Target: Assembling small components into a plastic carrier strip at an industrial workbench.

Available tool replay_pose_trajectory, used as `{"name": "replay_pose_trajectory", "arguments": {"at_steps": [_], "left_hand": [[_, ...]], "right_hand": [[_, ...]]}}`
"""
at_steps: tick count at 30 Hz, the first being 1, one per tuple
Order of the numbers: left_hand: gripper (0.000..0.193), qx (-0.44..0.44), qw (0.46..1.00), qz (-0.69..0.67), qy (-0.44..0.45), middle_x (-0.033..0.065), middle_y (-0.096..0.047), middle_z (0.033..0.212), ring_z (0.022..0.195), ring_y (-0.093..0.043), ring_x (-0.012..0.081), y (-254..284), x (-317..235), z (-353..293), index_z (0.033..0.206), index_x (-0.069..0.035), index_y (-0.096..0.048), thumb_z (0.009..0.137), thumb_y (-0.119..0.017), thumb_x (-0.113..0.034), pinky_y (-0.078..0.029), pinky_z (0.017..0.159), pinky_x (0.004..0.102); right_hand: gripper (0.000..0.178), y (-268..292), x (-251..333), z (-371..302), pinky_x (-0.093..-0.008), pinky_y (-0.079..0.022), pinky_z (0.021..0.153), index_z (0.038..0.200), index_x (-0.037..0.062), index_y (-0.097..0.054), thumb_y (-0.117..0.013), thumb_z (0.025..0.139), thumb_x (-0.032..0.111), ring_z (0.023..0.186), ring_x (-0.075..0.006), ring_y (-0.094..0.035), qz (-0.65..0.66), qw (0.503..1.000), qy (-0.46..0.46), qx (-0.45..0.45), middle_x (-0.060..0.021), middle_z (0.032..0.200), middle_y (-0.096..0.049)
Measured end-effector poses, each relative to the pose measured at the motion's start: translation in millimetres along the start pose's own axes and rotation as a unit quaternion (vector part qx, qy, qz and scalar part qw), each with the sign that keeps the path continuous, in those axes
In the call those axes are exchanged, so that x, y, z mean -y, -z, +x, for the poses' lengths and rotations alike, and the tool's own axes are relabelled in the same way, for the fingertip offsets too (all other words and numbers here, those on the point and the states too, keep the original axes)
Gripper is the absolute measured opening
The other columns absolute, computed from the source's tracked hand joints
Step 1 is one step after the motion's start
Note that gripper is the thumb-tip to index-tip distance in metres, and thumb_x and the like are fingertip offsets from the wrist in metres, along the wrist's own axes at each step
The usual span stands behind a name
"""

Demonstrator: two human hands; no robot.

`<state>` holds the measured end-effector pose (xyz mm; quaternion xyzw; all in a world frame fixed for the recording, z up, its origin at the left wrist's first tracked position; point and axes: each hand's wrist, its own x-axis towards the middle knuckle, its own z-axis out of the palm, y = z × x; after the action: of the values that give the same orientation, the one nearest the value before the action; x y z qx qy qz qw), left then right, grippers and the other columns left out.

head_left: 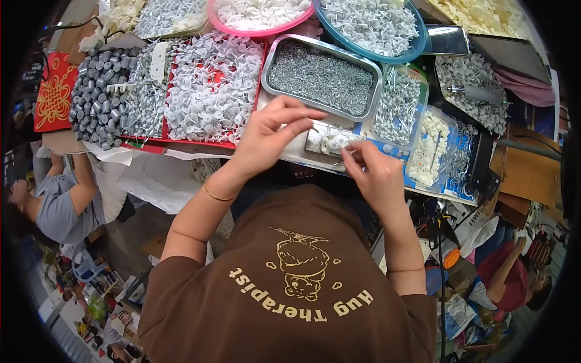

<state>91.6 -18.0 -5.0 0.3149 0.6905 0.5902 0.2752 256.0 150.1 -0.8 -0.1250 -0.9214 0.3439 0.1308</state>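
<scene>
Between my hands, at the table's near edge, sits a small block-like fixture [313,141] with white round parts [333,144] on it. My left hand [272,134] is held above and left of the fixture. Its thumb and forefinger are pinched together near the metal tray [270,65], and whatever they hold is too small to make out. At the fixture's right side, the thumb and fingertips of my right hand [376,172] are closed close against the white parts. What sits between those fingertips is hidden.
The metal tray holds many tiny metal pieces. White plastic pieces [212,91] fill a red box to the left, beside grey cylinders [103,91]. Pink [263,31] and teal [378,59] basins stand behind. Clear trays [423,148] lie right; other people sit at both sides.
</scene>
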Motion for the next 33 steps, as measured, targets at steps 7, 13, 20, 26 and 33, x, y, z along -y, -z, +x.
{"name": "replay_pose_trajectory", "arguments": {"at_steps": [7,13,20,26,33], "left_hand": [[0.020,-0.053,0.981,0.104,-0.152,0.0110,-0.077,0.092,0.083,-0.074,0.0203,-20.4,8.2,-12.6,0.101,-0.001,-0.077,0.083,-0.071,0.007,-0.058,0.074,0.0308],[0.017,-0.048,0.974,0.142,-0.172,0.0108,-0.076,0.090,0.082,-0.073,0.0238,-31.4,25.8,-11.9,0.093,-0.001,-0.074,0.079,-0.073,0.009,-0.058,0.072,0.0329],[0.015,-0.028,0.895,0.331,-0.297,0.0004,-0.065,0.100,0.100,-0.060,0.0237,-37.2,10.6,-16.5,0.086,-0.013,-0.072,0.072,-0.075,-0.013,-0.039,0.092,0.0462],[0.013,0.012,0.876,0.366,-0.315,-0.0011,-0.062,0.094,0.091,-0.058,0.0201,-41.9,15.7,-18.6,0.084,-0.012,-0.068,0.075,-0.077,-0.010,-0.031,0.090,0.0443],[0.024,-0.027,0.929,0.319,-0.184,0.0010,-0.062,0.093,0.094,-0.060,0.0209,-35.5,22.5,-14.9,0.093,-0.009,-0.068,0.075,-0.082,-0.015,-0.033,0.092,0.0405]], "right_hand": [[0.012,3.3,-4.4,9.5,-0.0282,-0.050,0.050,0.096,0.0052,-0.070,-0.076,0.090,0.015,0.055,-0.0189,-0.069,-0.016,0.999,-0.003,0.027,-0.0084,0.063,-0.068],[0.012,4.6,-1.9,12.9,-0.0305,-0.048,0.049,0.097,0.0054,-0.070,-0.076,0.090,0.014,0.055,-0.0203,-0.068,-0.012,0.999,-0.019,0.031,-0.0098,0.066,-0.068],[0.012,19.3,0.6,26.0,-0.0345,-0.052,0.057,0.095,0.0040,-0.072,-0.075,0.088,0.013,0.063,-0.0292,-0.069,-0.026,0.995,-0.007,0.095,-0.0139,0.076,-0.071],[0.017,46.6,-4.4,87.7,-0.0299,-0.051,0.060,0.094,0.0016,-0.074,-0.076,0.088,0.018,0.062,-0.0256,-0.068,0.052,0.998,-0.039,-0.026,-0.0118,0.076,-0.073],[0.042,30.1,-97.7,218.6,-0.0583,-0.032,0.107,0.128,0.0213,-0.068,-0.058,0.098,0.050,0.138,-0.0376,-0.041,-0.343,0.917,0.056,-0.193,-0.0147,0.150,-0.048]]}}
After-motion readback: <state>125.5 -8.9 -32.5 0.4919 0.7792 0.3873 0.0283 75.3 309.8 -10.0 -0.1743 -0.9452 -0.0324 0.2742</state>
